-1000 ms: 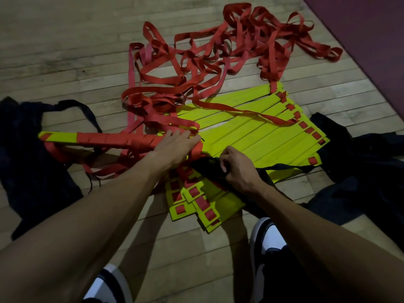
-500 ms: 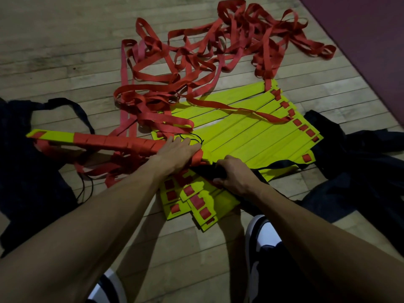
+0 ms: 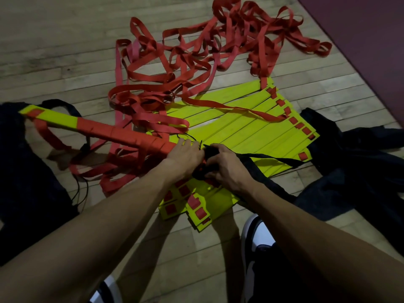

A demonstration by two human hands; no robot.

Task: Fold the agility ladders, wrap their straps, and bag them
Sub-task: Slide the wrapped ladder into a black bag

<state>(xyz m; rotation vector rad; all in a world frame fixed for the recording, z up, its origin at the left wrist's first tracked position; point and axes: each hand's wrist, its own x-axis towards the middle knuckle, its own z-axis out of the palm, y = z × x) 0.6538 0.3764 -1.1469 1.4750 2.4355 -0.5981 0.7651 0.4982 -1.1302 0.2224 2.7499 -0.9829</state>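
We are taking the fanned yellow rungs (image 3: 240, 132) on the wooden floor (image 3: 54, 62) as the reference. The wrapped ladder bundle (image 3: 113, 133), bound in red strap, is lying tilted to the left of the rungs, its right end disappearing under our left hand (image 3: 185, 155). That hand's fingers are curling over the bundle end; the fingertips are hidden, so we cannot tell how firmly they are gripping. Our right hand (image 3: 227, 167), just beside the left hand, is pinching dark fabric of the black bag (image 3: 341, 162), which is spreading to the right of the rungs. The bag mouth is too dark to make out. Loose red straps (image 3: 196, 51) are lying tangled beyond the rungs. Another dark bag (image 3: 26, 171) is lying left of the rungs, cut off at the frame edge. A shoe (image 3: 258, 235) is standing below the rungs.
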